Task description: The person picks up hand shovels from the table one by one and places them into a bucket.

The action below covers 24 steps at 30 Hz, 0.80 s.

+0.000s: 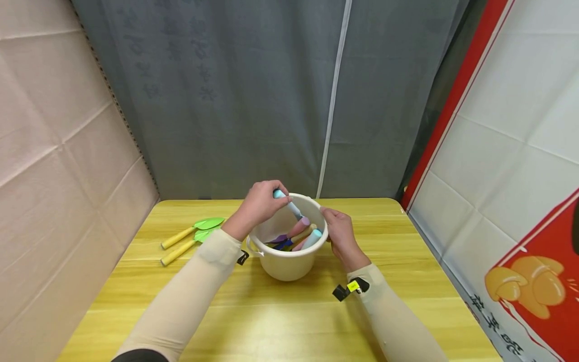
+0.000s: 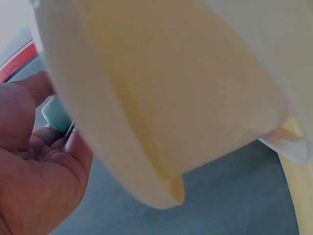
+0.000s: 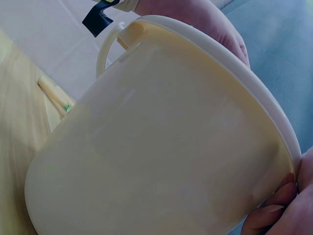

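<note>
A cream bucket (image 1: 282,269) stands on the table, with several handled tools leaning inside it. My left hand (image 1: 264,206) reaches over the far left of the bucket and pinches the end of a light blue handle (image 1: 294,207), whose lower part slants down among the other tools. My right hand (image 1: 341,236) grips the bucket's right rim, and its fingertips (image 3: 274,211) show against the outer wall in the right wrist view. Below the left hand's handle lie a pink handle (image 1: 299,227), another light blue handle (image 1: 312,239) and a tan one; their lower ends are mostly hidden.
Two yellow-handled tools with green leaf-shaped heads (image 1: 209,223) lie on the wooden table (image 1: 262,311), left of the bucket, partly behind the left forearm. A grey curtain (image 1: 226,100) hangs at the table's far edge. White sheeting walls stand on both sides.
</note>
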{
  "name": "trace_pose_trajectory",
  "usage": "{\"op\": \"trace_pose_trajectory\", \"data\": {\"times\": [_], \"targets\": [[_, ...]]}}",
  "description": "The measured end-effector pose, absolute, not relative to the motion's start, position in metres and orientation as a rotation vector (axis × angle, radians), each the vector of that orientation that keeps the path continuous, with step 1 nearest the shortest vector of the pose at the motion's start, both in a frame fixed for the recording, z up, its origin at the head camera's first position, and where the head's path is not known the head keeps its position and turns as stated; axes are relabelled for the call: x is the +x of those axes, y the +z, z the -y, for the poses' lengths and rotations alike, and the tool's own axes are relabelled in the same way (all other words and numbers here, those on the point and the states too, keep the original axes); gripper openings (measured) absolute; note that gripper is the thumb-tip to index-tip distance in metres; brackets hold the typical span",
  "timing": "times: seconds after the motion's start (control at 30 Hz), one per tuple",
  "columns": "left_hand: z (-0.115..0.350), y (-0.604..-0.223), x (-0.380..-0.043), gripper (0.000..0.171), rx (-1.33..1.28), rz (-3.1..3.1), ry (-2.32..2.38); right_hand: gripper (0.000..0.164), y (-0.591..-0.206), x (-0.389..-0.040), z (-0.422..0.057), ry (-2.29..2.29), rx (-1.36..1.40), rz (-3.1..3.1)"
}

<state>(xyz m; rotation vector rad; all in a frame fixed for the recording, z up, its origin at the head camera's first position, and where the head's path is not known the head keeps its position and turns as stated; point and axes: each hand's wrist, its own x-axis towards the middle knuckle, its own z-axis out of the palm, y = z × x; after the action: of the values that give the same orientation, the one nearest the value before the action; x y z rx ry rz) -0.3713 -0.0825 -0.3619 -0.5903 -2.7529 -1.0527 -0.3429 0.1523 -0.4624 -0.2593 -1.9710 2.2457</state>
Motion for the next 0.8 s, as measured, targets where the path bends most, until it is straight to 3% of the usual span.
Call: {"op": "trace_pose_trajectory", "data": {"times": [0.8], "targets": [[0.079,-0.380,-0.374,0.019,-0.648,2.916,-1.071,0.037,-0.463,-0.344,-0.150,2.233,-0.275,1.976]]}}
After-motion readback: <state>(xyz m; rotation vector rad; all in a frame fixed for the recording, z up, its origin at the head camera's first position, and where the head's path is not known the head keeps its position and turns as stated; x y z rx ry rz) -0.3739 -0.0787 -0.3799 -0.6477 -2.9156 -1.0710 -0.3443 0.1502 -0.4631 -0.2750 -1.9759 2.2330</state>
